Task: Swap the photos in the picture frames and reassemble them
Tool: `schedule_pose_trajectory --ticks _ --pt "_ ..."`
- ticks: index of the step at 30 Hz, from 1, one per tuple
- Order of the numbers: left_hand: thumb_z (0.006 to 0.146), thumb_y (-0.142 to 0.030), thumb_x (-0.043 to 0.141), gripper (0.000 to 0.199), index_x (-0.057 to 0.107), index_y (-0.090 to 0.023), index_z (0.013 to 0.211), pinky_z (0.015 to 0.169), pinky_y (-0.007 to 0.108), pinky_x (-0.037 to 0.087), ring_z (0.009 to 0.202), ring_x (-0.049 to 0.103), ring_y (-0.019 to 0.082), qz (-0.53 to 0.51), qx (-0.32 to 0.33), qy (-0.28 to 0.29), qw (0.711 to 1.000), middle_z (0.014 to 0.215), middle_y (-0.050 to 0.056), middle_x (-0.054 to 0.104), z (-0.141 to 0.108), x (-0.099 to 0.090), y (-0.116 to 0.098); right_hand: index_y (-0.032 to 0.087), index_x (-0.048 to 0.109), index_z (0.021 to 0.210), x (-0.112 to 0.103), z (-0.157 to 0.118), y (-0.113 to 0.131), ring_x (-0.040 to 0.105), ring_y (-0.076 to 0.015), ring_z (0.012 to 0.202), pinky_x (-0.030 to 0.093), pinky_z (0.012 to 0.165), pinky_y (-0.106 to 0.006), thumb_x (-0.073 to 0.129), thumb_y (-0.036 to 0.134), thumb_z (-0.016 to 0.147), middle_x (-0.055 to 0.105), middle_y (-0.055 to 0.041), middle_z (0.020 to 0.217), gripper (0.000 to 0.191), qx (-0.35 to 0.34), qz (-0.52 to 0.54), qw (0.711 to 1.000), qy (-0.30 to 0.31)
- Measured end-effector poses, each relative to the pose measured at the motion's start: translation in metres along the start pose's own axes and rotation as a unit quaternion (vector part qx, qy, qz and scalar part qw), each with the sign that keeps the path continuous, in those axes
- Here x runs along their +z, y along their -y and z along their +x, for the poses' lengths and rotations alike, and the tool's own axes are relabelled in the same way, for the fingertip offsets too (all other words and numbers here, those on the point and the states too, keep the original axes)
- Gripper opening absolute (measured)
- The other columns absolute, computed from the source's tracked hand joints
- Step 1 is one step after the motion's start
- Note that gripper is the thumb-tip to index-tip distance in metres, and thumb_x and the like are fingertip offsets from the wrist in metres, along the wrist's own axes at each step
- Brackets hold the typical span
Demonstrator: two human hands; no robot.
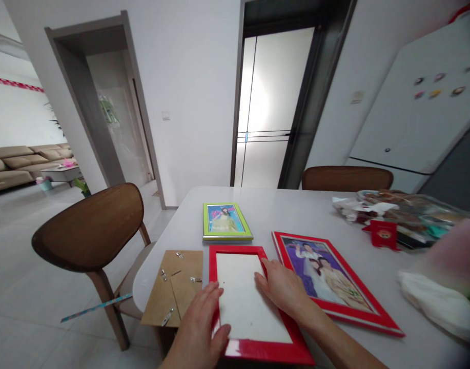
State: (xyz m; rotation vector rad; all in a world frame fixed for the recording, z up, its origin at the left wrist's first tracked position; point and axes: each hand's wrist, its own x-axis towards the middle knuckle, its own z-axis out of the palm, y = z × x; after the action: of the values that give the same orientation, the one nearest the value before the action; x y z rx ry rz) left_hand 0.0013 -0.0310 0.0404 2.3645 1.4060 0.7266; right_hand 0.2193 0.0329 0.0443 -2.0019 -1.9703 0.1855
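A red picture frame [247, 350] with a white sheet [240, 297] inside its border lies on the table before me. My left hand [199, 324] rests on the frame's left side, thumb and fingers spread apart. Across the right side lies my right hand [284, 288], its fingers extended and touching the border and the edge of the sheet. Neither hand visibly grasps anything. Left of the frame is a brown backing board [181, 287] with metal clips. Another red frame with a wedding photo [327, 277] lies on the right, and a green-framed photo [227, 220] is farther back.
The white table [258, 207] holds plastic-wrapped items [407, 207], a red card [383, 234] and a white bag [438, 302] on the right. Brown chairs stand at the left [92, 230] and far side [346, 178]. A patterned strip [96, 307] juts out near the left chair.
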Motion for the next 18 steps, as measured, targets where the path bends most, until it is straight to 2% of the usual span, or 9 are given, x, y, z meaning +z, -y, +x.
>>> schedule_pose_trajectory --ticks 3,5,8,11,13,15,18 --pt "0.063 -0.012 0.053 0.060 0.039 -0.015 0.121 0.095 0.044 0.033 0.118 0.035 0.025 0.037 -0.048 -0.006 0.998 0.129 0.015 0.039 -0.016 -0.025 0.030 0.012 0.051 0.108 -0.002 -0.007 0.016 0.053 -0.0239 0.085 0.040 0.069 -0.034 0.039 0.030 0.077 0.054 -0.0153 0.099 0.037 -0.064 0.030 0.997 -0.022" --pt "0.057 -0.012 0.057 0.063 0.043 -0.014 0.119 0.096 0.046 0.030 0.119 0.034 0.028 0.070 -0.084 0.001 0.994 0.129 0.015 0.039 -0.027 -0.035 0.052 0.014 0.050 0.109 -0.002 -0.018 0.038 0.051 -0.0208 0.088 0.039 0.074 -0.032 0.039 0.030 0.078 0.053 -0.0128 0.100 0.037 -0.134 0.091 0.987 -0.011" --pt "0.054 -0.009 0.056 0.060 0.049 -0.013 0.113 0.095 0.047 0.032 0.115 0.038 0.030 0.131 -0.122 -0.033 0.983 0.125 0.016 0.044 -0.038 -0.036 0.082 0.020 0.051 0.108 0.006 -0.037 0.081 0.048 -0.0208 0.090 0.035 0.080 -0.035 0.045 0.036 0.075 0.054 -0.0086 0.097 0.037 -0.227 0.130 0.965 0.026" --pt "0.057 -0.007 0.053 0.051 0.053 -0.015 0.107 0.091 0.041 0.039 0.109 0.047 0.026 0.147 -0.100 -0.084 0.981 0.118 0.012 0.052 -0.042 -0.029 0.103 0.021 0.053 0.102 0.021 -0.050 0.116 0.044 -0.0256 0.090 0.030 0.083 -0.043 0.058 0.046 0.060 0.054 -0.0078 0.094 0.049 -0.264 0.110 0.957 0.048" --pt "0.058 -0.009 0.054 0.047 0.055 -0.016 0.104 0.088 0.040 0.042 0.105 0.051 0.026 0.146 -0.079 -0.110 0.980 0.113 0.012 0.056 -0.042 -0.028 0.109 0.021 0.053 0.100 0.028 -0.053 0.129 0.043 -0.0258 0.090 0.031 0.082 -0.043 0.062 0.040 0.055 0.052 -0.0079 0.096 0.050 -0.254 0.116 0.959 0.056" --pt "0.060 -0.013 0.057 0.042 0.057 -0.016 0.102 0.085 0.040 0.044 0.100 0.054 0.026 0.142 -0.064 -0.135 0.979 0.109 0.012 0.059 -0.040 -0.032 0.108 0.022 0.051 0.104 0.027 -0.052 0.131 0.043 -0.0237 0.091 0.033 0.081 -0.038 0.060 0.032 0.056 0.049 -0.0079 0.098 0.049 -0.229 0.156 0.960 0.048" --pt "0.063 -0.021 0.060 0.039 0.057 -0.017 0.101 0.083 0.039 0.047 0.098 0.056 0.026 0.127 -0.032 -0.164 0.978 0.107 0.012 0.060 -0.032 -0.038 0.088 0.022 0.050 0.107 0.010 -0.052 0.114 0.042 -0.0219 0.094 0.034 0.083 -0.035 0.055 0.025 0.060 0.047 -0.0082 0.102 0.047 -0.205 0.219 0.954 0.022"
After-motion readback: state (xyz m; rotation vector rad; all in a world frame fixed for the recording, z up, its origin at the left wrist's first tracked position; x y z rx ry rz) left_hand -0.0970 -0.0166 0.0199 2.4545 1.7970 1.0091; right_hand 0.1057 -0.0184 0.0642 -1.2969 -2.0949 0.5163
